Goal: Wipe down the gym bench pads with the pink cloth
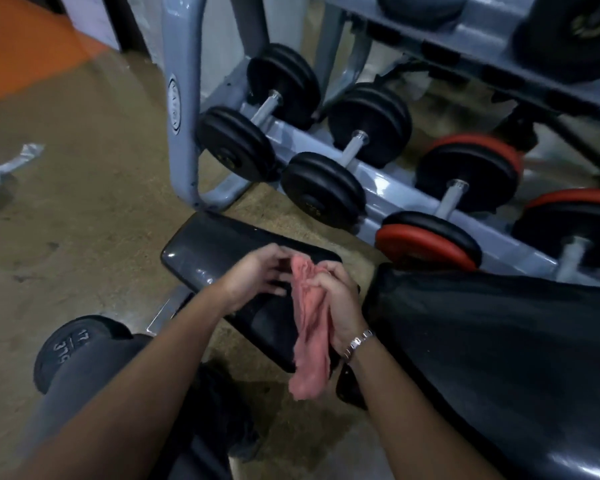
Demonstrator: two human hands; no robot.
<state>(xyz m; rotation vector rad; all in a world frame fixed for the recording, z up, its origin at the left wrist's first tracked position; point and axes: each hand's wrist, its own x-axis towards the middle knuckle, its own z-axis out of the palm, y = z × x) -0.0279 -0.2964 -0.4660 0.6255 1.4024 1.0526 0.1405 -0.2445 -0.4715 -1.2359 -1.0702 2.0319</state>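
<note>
Right hand [336,299] grips the bunched pink cloth [309,327], which hangs over the seat pad [215,247]. Left hand [257,277] is loosely spread, fingertips at the cloth's top end. The cloth seems to be off both the seat pad and the back pad [499,341], so probably all the wiping is left.

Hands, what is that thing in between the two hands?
The pink cloth hangs between the left hand and the right hand, which grips it, above the black seat pad. The head view shows this.
</note>
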